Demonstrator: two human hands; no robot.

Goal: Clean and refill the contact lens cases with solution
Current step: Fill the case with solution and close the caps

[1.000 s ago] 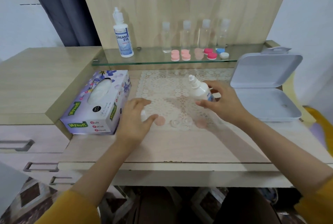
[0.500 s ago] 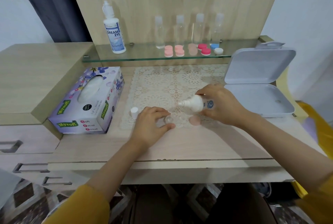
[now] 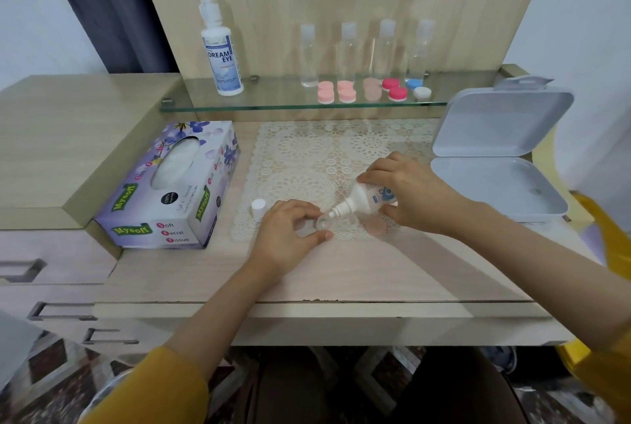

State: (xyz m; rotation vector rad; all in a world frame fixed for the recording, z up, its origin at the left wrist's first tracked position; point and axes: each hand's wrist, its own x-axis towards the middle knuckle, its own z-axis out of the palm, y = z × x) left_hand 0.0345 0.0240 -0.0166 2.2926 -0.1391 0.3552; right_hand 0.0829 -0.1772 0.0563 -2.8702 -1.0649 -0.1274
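The right hand (image 3: 409, 191) grips the bottle (image 3: 367, 200), tipped so its nose points into the clear case (image 3: 324, 222) on the mat (image 3: 307, 157). The left hand (image 3: 283, 235) seems to pinch the case so it cannot slide.

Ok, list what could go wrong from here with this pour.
1. The solution bottle, tilted in the right hand, has its nozzle right at the clear lens case. The tip may touch the well and get contaminated.
2. The left hand only pinches the small case on the lace mat, so overfilling could soak the mat.
3. The white cap stands loose beside the left hand and could be knocked over.
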